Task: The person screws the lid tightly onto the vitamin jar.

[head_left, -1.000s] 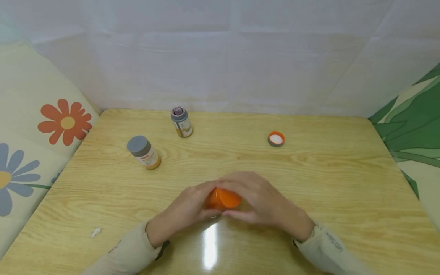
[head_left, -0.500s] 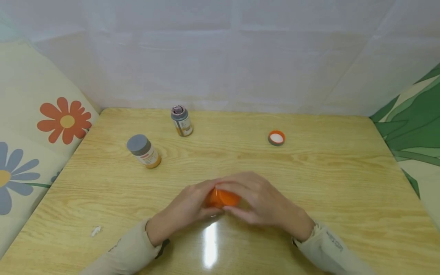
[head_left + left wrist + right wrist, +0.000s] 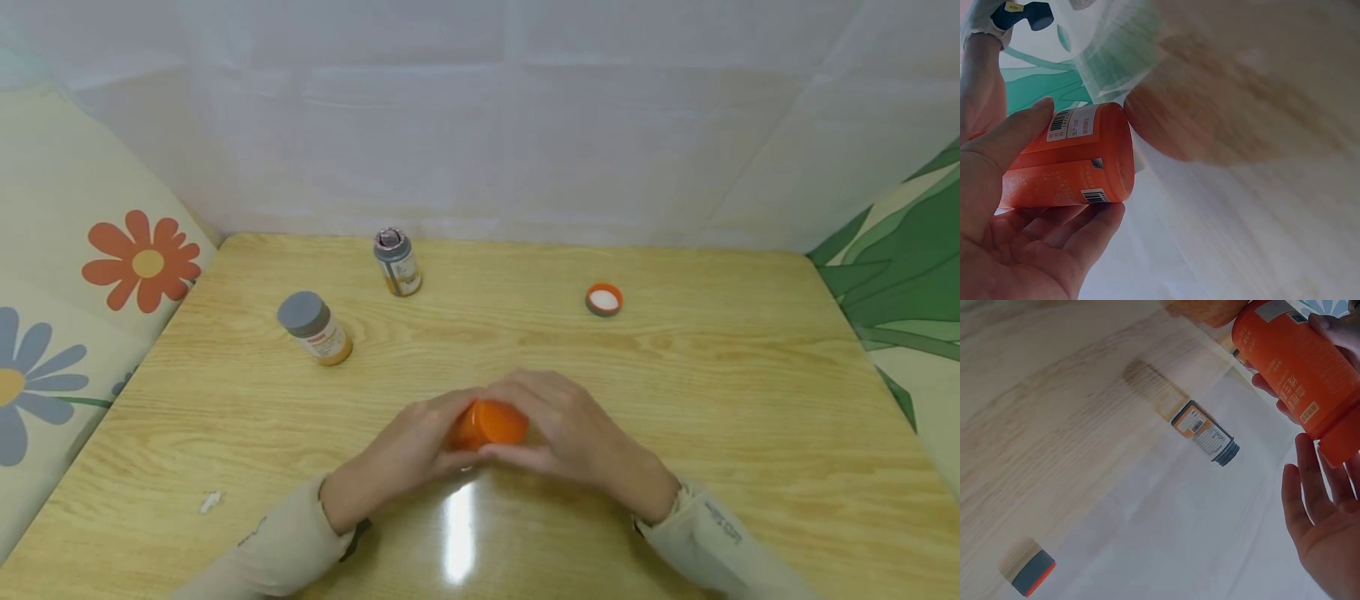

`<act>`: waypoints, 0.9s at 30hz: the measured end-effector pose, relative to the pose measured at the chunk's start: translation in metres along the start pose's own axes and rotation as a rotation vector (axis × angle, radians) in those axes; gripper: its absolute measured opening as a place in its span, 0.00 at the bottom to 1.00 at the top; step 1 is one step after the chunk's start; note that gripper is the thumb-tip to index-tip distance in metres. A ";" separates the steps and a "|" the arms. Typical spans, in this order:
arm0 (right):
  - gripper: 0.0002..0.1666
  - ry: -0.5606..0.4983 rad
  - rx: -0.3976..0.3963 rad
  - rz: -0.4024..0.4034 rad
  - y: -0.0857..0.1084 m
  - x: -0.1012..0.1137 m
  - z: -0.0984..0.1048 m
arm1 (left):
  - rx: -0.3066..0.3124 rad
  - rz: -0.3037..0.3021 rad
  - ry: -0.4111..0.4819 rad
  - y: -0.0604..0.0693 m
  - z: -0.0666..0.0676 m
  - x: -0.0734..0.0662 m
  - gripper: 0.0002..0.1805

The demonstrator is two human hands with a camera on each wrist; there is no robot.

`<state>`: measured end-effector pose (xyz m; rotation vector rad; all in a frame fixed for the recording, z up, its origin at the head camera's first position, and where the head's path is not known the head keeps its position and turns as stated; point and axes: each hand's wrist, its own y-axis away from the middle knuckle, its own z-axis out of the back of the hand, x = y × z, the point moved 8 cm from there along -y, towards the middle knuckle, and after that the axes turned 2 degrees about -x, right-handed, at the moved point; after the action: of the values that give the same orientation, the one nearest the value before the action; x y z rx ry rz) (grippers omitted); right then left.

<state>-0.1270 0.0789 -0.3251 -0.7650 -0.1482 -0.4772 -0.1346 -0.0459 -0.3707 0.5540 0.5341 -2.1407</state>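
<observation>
Near the table's front, an orange bottle [image 3: 1066, 159] stands with an orange cap [image 3: 502, 423] on top. My left hand [image 3: 401, 446] holds the bottle's body between thumb and fingers. Around the cap are the thumb and fingers of my right hand [image 3: 570, 429]. In the right wrist view, right fingertips [image 3: 1304, 444] lie at the seam between cap and body. The bottle's base touches the table in the left wrist view. Printed labels and barcodes show on its side.
Left of the hands stands a grey-capped bottle [image 3: 315, 327]. Behind it is an uncapped bottle [image 3: 398, 265] with torn foil round its mouth. A grey cap with an orange inside [image 3: 603, 300] lies upturned at the back right. A white scrap [image 3: 211, 502] lies front left.
My right hand's fingers and thumb have shifted a little around the orange cap, leaving more of its top showing. The left hand stays on the bottle, and the other objects keep their places.
</observation>
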 end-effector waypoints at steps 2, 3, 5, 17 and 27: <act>0.30 0.003 0.001 -0.008 -0.001 -0.001 0.000 | -0.001 -0.001 0.000 -0.001 0.000 0.000 0.36; 0.30 0.004 0.001 -0.012 -0.001 -0.001 0.000 | -0.002 -0.001 0.001 -0.001 0.000 0.000 0.35; 0.30 0.007 0.004 -0.022 -0.001 -0.002 -0.001 | -0.005 -0.003 0.001 -0.001 0.000 0.000 0.34; 0.32 0.063 0.013 -0.118 -0.001 -0.006 -0.002 | -0.006 -0.010 -0.019 -0.004 0.000 -0.001 0.36; 0.39 0.091 0.070 -0.141 0.002 -0.008 -0.003 | 0.024 0.008 -0.011 -0.003 0.001 0.002 0.42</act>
<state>-0.1336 0.0812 -0.3305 -0.6657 -0.1334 -0.6365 -0.1386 -0.0456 -0.3708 0.5565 0.5006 -2.1436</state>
